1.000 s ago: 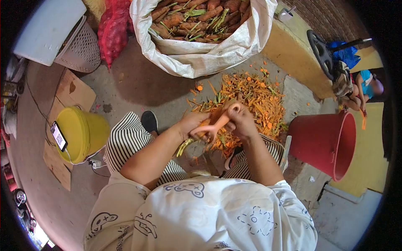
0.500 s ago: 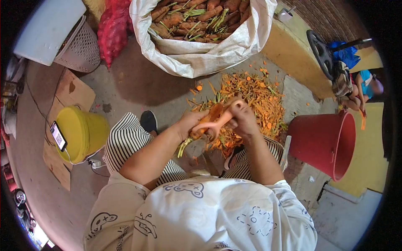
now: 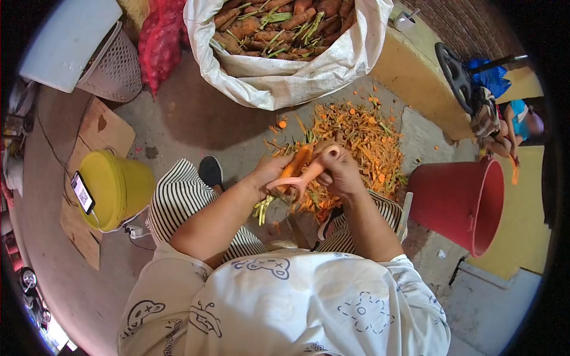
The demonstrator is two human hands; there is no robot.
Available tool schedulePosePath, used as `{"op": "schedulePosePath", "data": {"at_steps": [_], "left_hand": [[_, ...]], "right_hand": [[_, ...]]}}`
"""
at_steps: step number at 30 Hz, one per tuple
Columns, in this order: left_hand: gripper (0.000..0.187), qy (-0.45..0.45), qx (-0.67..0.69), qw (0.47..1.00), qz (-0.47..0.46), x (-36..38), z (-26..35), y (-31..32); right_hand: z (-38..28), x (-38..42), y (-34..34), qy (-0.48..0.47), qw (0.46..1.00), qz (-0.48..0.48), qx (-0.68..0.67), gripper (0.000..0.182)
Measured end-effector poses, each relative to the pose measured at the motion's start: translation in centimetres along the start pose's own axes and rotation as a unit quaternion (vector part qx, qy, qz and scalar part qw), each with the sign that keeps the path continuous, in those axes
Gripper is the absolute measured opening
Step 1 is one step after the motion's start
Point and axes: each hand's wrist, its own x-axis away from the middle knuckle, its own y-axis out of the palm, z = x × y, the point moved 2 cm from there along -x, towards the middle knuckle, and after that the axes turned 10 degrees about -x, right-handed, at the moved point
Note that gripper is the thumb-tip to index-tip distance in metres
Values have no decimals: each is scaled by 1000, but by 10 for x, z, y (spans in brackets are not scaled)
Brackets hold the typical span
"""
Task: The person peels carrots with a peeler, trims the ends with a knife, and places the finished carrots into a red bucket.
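My left hand (image 3: 269, 173) is wrapped around a carrot (image 3: 301, 158), whose bright orange side faces up. Short green stems (image 3: 263, 209) stick out at its near end. In my right hand (image 3: 345, 173) is a pink Y-shaped peeler (image 3: 313, 171), gripped by its handle. The peeler's forked head lies across the carrot close to the stem end, beside my left fingers. Below and beyond both hands, a heap of orange peelings (image 3: 375, 145) with cut carrot ends covers the floor.
A white sack (image 3: 255, 83) full of unpeeled carrots stands ahead. To the right is a tilted red bucket (image 3: 442, 199); to the left, a yellow bucket (image 3: 122, 187) with a propped phone (image 3: 83, 193). A red mesh bag (image 3: 160, 50) hangs near a basket (image 3: 116, 71). Another person (image 3: 516, 127) sits far right.
The peeler has slid toward the carrot's stem end. The carrot has turned, and more bright orange surface shows on it.
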Motion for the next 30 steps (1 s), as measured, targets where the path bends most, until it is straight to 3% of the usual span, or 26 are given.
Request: {"op": "schedulePosePath", "data": {"at_steps": [1,3,4,6,7,9,12,13,15,16,19,21,26,30], "left_hand": [[36,-18,-38,999,26,1,0,0],[35,-54,-111,989,78,8,5,7],[33,-66,50,997,-6,-7,-18,-12],[32,-61,28,997,23,0,-13,-2],[32,-57,16,998,38,3,-10,1],[32,-53,28,998,31,1,-9,-3],[32,-46,30,998,28,1,-7,0],[32,-43,25,998,28,3,-2,2],[33,-49,-57,995,62,8,6,10],[33,-52,-98,991,79,9,7,11],[31,-63,84,992,-70,-4,-18,-8],[30,-49,56,997,-32,-2,-16,-9],[31,-70,-39,994,68,8,-3,4],[33,-49,-121,988,76,7,-1,8]], "right_hand": [[7,-2,-2,8,999,-28,-28,14],[1,-16,-31,-44,995,86,-32,14],[-9,-24,-49,-70,987,142,-33,14],[-36,-32,-85,-139,963,232,1,15],[-47,-32,-94,-161,960,221,65,16],[-52,-23,-93,-191,961,197,-43,17],[-31,-7,-30,-106,988,106,-36,17],[-23,1,-11,-29,998,47,-32,16],[-5,2,-2,22,998,-54,-22,15],[-4,-4,-12,-5,1000,1,-22,15],[-22,-31,-66,-103,974,200,-33,14],[-45,-39,-100,-167,952,249,62,17],[-41,-17,-61,-127,970,192,-84,16],[-29,-20,-71,-75,975,199,-61,18]]}}
